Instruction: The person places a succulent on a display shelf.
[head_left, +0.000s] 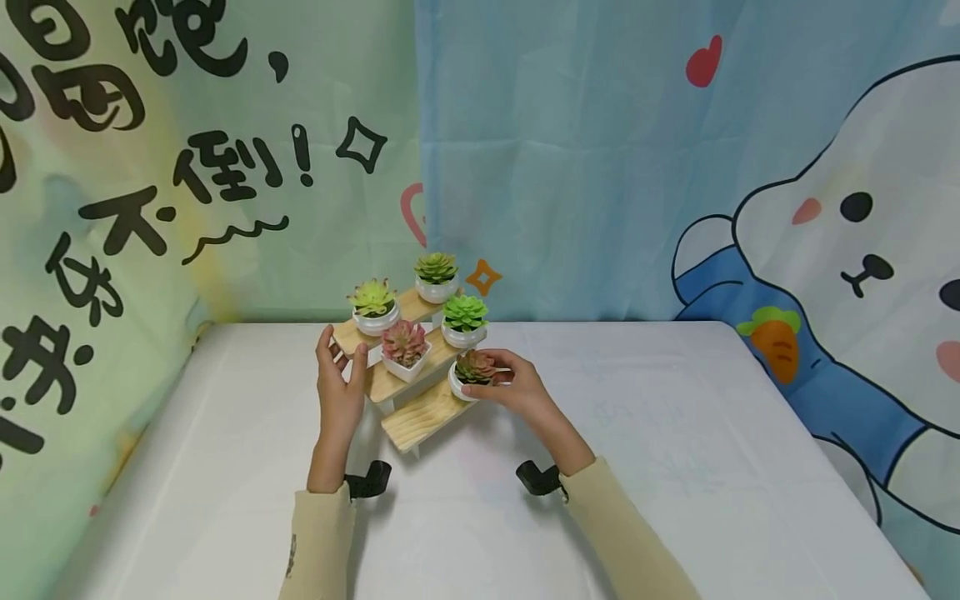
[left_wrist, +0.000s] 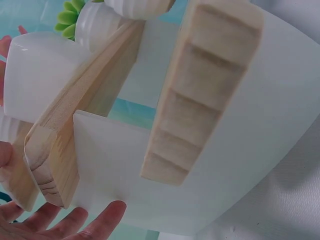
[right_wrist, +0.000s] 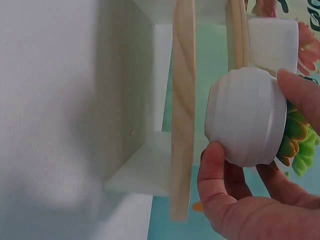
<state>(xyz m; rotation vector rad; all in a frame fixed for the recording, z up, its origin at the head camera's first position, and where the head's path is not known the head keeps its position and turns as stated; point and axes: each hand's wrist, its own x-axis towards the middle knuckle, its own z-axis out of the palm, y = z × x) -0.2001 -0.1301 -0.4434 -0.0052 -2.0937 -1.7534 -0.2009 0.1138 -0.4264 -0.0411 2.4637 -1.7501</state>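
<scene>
A three-tier display stand (head_left: 423,417) with pale wooden planks and white side panels (left_wrist: 112,155) stands on the table. My left hand (head_left: 341,400) grips its left end, thumb by the upper plank's front edge and fingers along the side. My right hand (head_left: 521,387) pinches a round white pot (right_wrist: 247,117) between thumb and fingers. This pot bears a reddish-green succulent (head_left: 476,367) and is close over the lowest plank's right end. A pink succulent (head_left: 404,342) in a square white pot and a bright green succulent (head_left: 465,312) sit on the middle plank.
On the upper plank are a yellow-green succulent (head_left: 372,297) and a darker green succulent (head_left: 436,267), both in white pots. The white-covered table (head_left: 675,450) extends around the stand. Behind it hangs a printed cloth (head_left: 585,192) with a cartoon bear.
</scene>
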